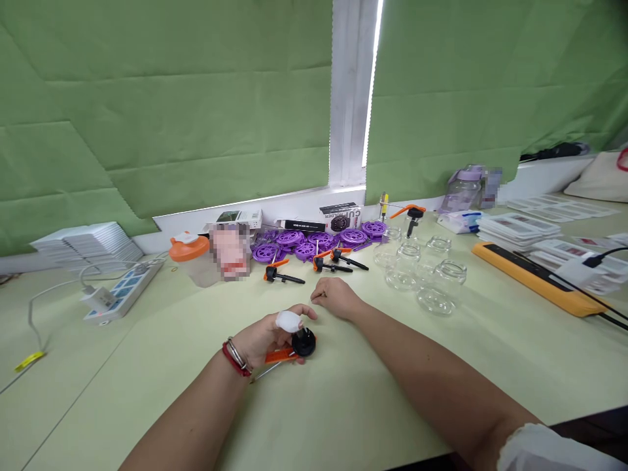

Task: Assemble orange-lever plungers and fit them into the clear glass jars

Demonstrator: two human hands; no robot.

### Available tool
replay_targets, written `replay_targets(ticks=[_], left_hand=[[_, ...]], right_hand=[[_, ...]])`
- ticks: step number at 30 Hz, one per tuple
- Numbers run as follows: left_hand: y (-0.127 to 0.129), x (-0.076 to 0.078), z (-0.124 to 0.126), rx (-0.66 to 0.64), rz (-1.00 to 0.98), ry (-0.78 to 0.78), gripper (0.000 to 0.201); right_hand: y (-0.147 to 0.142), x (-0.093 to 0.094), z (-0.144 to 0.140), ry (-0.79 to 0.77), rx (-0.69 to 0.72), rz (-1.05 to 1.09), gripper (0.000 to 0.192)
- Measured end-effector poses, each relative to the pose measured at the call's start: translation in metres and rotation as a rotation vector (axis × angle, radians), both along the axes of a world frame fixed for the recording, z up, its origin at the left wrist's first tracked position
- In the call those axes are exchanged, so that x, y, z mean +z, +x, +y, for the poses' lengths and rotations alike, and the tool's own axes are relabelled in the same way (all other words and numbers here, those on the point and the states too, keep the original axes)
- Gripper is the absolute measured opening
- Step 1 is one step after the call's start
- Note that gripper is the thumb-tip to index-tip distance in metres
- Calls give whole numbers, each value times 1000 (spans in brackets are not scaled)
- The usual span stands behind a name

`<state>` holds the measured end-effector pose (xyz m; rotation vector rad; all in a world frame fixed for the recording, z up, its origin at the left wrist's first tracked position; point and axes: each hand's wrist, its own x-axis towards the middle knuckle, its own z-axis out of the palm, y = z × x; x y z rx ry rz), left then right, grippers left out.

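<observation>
Likely light, rigid plastic: left hand (267, 337) fingers pinch pump dispenser (294, 347) at orange lever; right hand (336, 297) loosely curled, w/ nothing clearly held.

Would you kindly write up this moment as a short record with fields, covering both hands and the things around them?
left hand: left hand holds an orange-and-black pump head; white wrap on the thumb, bracelets at the wrist
right hand: right hand rests curled on the table, pinching something too small to identify
behind the hands: three more pump heads lying flat, purple wheels piled near the wall
right of the hands: clear glass jars, uncapped
left side: white power strip, orange-lidded cup
right side: orange tray, stacked cards
</observation>
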<state>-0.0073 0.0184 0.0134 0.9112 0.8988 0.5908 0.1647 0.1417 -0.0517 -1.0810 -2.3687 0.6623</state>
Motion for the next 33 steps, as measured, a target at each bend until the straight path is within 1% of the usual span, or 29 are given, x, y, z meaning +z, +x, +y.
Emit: replay_targets(ticks=[4,7,10,13,16,19,20,21,23,24,26,27,28,30,33], left_hand=[[-1,2,0,-3,53,0,42],[-3,5,1,-19,59,6,42],[-4,6,3,-22,69,0,42],[-5,5,5,-20,64,-22,44],[-6,2,6,-28,54,-30,45],[-6,1,6,-34,40,-23,43],[-6,2,6,-36,38,-25,43],[-6,2,6,-37,39,-25,43],[-5,4,5,-39,50,-21,42],[-5,5,5,-38,55,-20,42],[-6,5,6,-40,52,-19,42],[-6,5,6,-43,46,-21,43],[-6,4,6,-48,40,-24,43],[-7,1,7,-46,28,-25,44],[-8,-4,7,-17,20,-34,46]], right_hand=[[0,-1,0,-9,-9,1,18],[0,1,-1,0,15,-6,15],[-2,2,-1,-9,-6,-10,12],[-4,5,-3,-26,-21,-46,9],[-5,7,-6,-37,-6,-84,6],[-2,8,-8,-25,14,-24,7],[-1,9,-7,-50,8,33,6],[0,10,-7,-108,-3,110,5],[4,16,-7,-306,-20,316,4],[5,20,-7,-420,-11,429,7],[9,31,-10,-617,55,616,15],[10,36,-13,-687,99,675,20],[12,41,-17,-742,151,705,23],[13,49,-26,-808,269,697,27],[11,56,-38,-800,426,592,24]])
